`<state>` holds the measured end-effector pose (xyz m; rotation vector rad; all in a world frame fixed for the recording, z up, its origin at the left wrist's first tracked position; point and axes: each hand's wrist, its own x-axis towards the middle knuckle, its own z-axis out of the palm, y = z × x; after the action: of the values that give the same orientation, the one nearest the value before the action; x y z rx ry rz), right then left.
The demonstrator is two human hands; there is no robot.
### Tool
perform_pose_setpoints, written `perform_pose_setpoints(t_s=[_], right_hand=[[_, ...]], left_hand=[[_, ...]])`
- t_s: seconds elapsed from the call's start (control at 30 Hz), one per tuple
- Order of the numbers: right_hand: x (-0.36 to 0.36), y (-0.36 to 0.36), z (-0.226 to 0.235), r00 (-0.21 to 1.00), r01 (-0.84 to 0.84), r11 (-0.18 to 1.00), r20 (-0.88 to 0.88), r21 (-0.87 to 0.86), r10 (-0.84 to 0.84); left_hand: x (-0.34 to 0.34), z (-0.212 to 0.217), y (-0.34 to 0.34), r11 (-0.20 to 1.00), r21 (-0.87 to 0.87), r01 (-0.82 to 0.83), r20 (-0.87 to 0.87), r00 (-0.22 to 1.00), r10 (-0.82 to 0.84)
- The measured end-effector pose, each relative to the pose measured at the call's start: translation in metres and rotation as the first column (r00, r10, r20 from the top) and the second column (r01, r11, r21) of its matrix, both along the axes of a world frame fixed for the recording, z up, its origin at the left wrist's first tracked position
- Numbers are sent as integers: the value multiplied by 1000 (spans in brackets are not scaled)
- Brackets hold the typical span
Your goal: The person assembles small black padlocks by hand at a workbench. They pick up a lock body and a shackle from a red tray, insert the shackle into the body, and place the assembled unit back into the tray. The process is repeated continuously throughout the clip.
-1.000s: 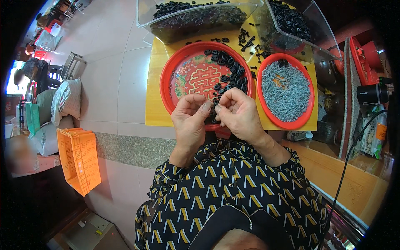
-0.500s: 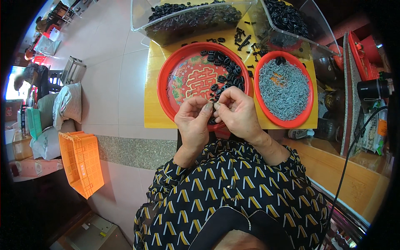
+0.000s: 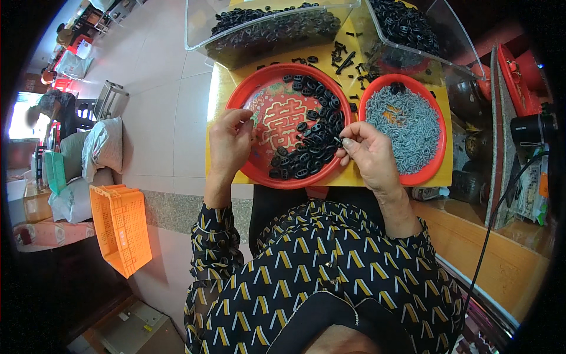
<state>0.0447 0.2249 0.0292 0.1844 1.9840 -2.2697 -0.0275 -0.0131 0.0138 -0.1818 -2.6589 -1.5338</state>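
A round red tray point(image 3: 234, 94) holds a heap of small black oval plastic parts point(image 3: 306, 154) with holes, along its right and lower side. My left hand point(image 3: 231, 140) is over the tray's left rim, fingers curled together; what they hold, if anything, is hidden. At the tray's right rim, beside the black parts, my right hand point(image 3: 370, 152) pinches a small thin piece, like a screw, between thumb and forefinger. Right of it stands a smaller red tray point(image 3: 437, 159) full of silver screws point(image 3: 407, 138), with a couple of black parts at its top.
Two clear bins point(image 3: 268, 32) point(image 3: 413, 26) of black parts stand at the back of the yellow table point(image 3: 236, 76). Loose black pieces point(image 3: 345, 59) lie between them and the trays. An orange crate point(image 3: 121, 230) is on the floor at left; another person point(image 3: 59, 112) bends far left.
My hands, together over the tray's near side before, have parted. The left went left to the rim, the right moved right, uncovering the heap of black parts.
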Motion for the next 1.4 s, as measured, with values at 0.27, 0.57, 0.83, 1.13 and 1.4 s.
perform_pose_setpoints(t_s=[0.27,0.57,0.83,1.13,1.4], right_hand=[[-2,-6,1,999,-31,999,32,-18,32],[0,-7,-3,999,-40,999,34,8,40],[-3,-8,-5,996,-58,992,64,-108,65],[-5,-41,1,995,-74,992,-74,-101,67],[-1,-58,6,993,-117,984,-28,-132,115]], left_hand=[[6,8,33,916,-297,272,-150,933,-326],[-4,-11,63,818,-509,268,-186,893,-409],[17,6,50,837,524,155,300,887,-351],[49,12,32,607,794,-11,320,858,-402],[59,2,26,583,811,-49,305,886,-350]])
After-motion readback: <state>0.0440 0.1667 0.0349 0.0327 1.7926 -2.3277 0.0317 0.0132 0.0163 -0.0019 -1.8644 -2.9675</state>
